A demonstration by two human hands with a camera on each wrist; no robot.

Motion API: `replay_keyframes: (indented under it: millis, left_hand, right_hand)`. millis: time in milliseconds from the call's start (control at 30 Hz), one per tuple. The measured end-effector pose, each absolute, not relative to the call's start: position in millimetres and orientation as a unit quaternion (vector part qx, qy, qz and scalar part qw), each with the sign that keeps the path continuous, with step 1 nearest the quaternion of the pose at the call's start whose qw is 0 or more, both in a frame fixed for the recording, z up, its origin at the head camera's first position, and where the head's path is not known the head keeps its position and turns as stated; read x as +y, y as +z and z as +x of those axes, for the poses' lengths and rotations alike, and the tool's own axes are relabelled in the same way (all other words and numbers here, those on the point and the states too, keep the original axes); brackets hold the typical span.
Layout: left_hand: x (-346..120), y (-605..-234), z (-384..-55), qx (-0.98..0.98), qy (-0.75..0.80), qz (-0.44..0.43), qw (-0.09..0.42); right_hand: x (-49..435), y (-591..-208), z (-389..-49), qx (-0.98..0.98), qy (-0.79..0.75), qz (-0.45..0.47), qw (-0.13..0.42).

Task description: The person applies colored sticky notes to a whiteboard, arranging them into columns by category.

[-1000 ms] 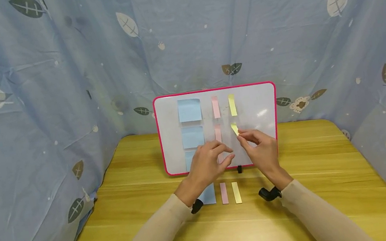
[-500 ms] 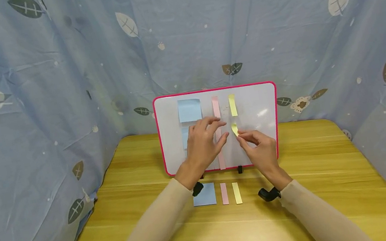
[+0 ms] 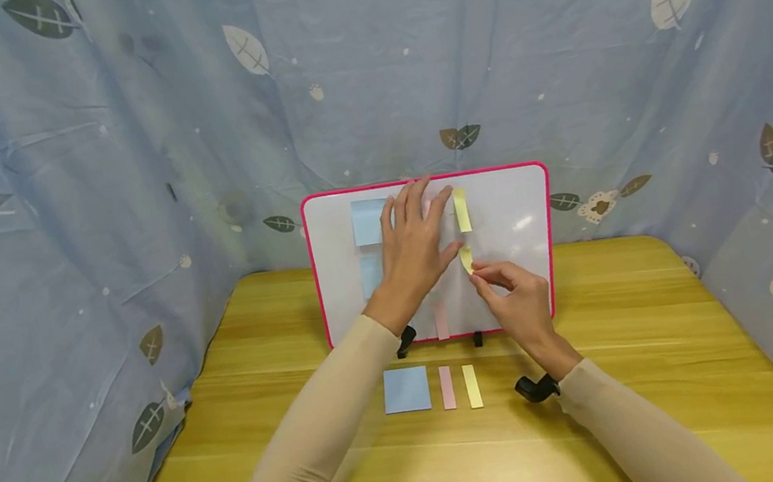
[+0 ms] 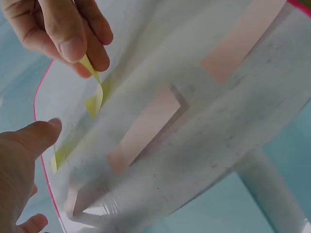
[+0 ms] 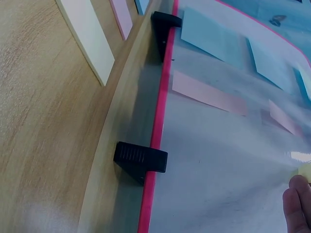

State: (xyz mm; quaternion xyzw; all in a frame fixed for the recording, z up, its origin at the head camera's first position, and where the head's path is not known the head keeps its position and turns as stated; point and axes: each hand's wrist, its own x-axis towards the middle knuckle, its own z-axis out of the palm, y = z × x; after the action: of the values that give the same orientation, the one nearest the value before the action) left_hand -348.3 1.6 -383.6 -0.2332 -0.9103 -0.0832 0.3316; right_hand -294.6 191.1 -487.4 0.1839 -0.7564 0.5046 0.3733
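Observation:
A white board (image 3: 510, 209) with a pink-red rim stands upright on the table. My right hand (image 3: 521, 300) pinches the lower end of a narrow yellow sticky note (image 3: 466, 260); its upper end lies against the board and the strip bends outward. Above it is another yellow sticky note (image 3: 462, 210). My left hand (image 3: 414, 258) is spread in front of the board, fingers up by its top edge and thumb close to the bent strip's upper end. It hides parts of the pink sticky notes (image 4: 146, 128) and the blue sticky notes (image 5: 209, 36) stuck in columns.
On the table before the board lie a blue sticky pad (image 3: 406, 389), a pink strip pad (image 3: 447, 387) and a yellow strip pad (image 3: 473, 386). Black feet (image 5: 141, 158) hold the board's lower edge. A patterned curtain (image 3: 344, 71) hangs behind.
My left hand has risen from the lower part of the board to its top edge, fingers spreading wider. The right hand stays at the yellow sticky note, still pinching it.

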Motion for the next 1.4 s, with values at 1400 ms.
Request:
replay_keyframes:
  millis: [1400]
  left_hand:
    - [22, -394, -374, -0.933, -0.085, -0.192, 0.291]
  right_hand:
    - [190, -488, -296, -0.781, 0.462, 0.188, 0.377]
